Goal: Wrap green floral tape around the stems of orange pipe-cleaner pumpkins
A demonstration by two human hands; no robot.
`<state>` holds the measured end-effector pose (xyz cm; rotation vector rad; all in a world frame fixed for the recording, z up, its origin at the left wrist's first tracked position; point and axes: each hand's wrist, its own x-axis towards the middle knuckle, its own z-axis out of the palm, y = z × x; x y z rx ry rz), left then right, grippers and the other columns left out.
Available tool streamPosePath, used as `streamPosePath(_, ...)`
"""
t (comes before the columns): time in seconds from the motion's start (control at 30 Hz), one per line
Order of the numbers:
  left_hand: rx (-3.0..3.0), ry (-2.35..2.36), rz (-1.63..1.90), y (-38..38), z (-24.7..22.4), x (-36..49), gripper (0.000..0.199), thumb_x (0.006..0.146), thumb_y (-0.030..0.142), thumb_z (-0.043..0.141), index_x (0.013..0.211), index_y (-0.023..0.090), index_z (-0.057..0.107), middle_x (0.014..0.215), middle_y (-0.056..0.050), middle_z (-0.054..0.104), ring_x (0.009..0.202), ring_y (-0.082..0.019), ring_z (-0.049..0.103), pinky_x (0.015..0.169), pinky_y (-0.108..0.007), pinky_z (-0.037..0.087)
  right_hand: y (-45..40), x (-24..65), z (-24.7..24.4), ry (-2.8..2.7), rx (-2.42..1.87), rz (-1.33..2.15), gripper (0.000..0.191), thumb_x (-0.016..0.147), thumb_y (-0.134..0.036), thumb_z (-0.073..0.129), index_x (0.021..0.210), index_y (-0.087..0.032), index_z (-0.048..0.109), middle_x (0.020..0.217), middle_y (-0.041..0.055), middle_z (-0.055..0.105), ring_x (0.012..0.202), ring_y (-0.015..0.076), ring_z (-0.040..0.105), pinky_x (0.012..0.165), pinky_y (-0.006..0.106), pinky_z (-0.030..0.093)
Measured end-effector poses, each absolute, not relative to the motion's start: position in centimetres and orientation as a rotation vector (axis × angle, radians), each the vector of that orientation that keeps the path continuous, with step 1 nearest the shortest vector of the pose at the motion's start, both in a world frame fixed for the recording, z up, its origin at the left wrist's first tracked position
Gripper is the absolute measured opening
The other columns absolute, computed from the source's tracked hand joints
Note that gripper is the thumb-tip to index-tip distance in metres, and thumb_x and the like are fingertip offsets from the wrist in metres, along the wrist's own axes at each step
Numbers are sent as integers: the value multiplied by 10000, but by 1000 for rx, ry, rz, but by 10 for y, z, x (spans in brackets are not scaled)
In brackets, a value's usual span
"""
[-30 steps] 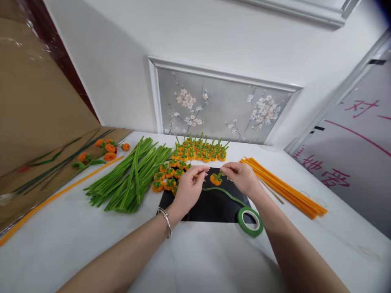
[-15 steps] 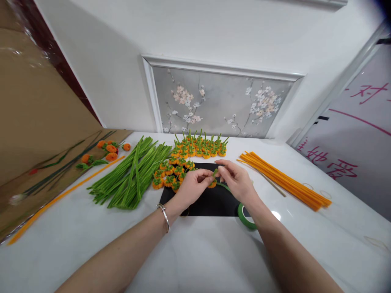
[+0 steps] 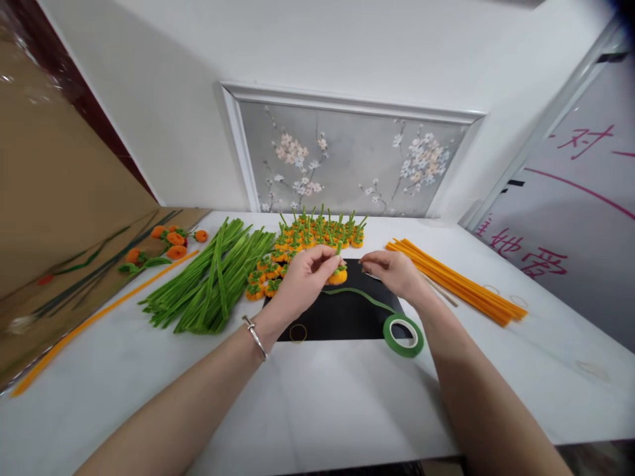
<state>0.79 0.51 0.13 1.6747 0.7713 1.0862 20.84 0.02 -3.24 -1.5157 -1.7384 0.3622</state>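
Note:
My left hand (image 3: 311, 276) pinches a small orange pumpkin-like piece (image 3: 338, 275) with a green stem pointing up, above the black mat (image 3: 342, 317). To its right, my right hand (image 3: 391, 271) is closed, thumb and fingertips together; what they hold, if anything, is too small to make out. A strip of green tape (image 3: 364, 294) runs over the mat to the green tape roll (image 3: 403, 335) at the mat's right front corner. Several more orange pieces with green tops (image 3: 320, 231) stand in rows behind and left of the mat.
Green fuzzy stems (image 3: 211, 281) lie in a pile on the left, orange ones (image 3: 456, 281) on the right. Orange flowers (image 3: 176, 244) rest at the far left near a long orange stem (image 3: 99, 320). A thin ring (image 3: 298, 333) is on the mat.
My hands have moved apart, the right one away to the right. The orange piece stays in my left hand, and the tape strip and roll now show more fully.

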Motion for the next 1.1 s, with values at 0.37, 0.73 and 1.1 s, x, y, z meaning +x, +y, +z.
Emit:
streamPosePath(0.37, 1457, 794, 943, -11, 4, 4, 218, 768, 367, 677, 770, 159, 614, 801, -19, 609, 669, -107, 567, 634, -248, 510, 4, 185, -44, -1889, -1484, 331, 177, 813, -237, 585, 938, -207, 706, 861, 46, 727, 756, 181, 648, 709, 282, 478)
streamPosePath(0.73, 1124, 814, 880, -9, -22, 3, 183, 758, 282, 698, 870, 163, 616, 850, -38, 621, 761, -122, 600, 551, -183, 426, -2, 174, -47, -1977, -1426, 203, 108, 803, -111, 525, 749, -190, 574, 750, 50, 650, 693, 170, 599, 646, 262, 419)
streamPosePath(1.1, 963, 693, 927, -18, -28, -8, 165, 786, 262, 683, 792, 159, 555, 824, -22, 618, 724, -89, 579, 647, -200, 461, -37, 174, -23, -1842, -1260, 182, 110, 895, -181, 411, 910, -217, 513, 756, 5, 585, 634, 143, 531, 622, 258, 392)
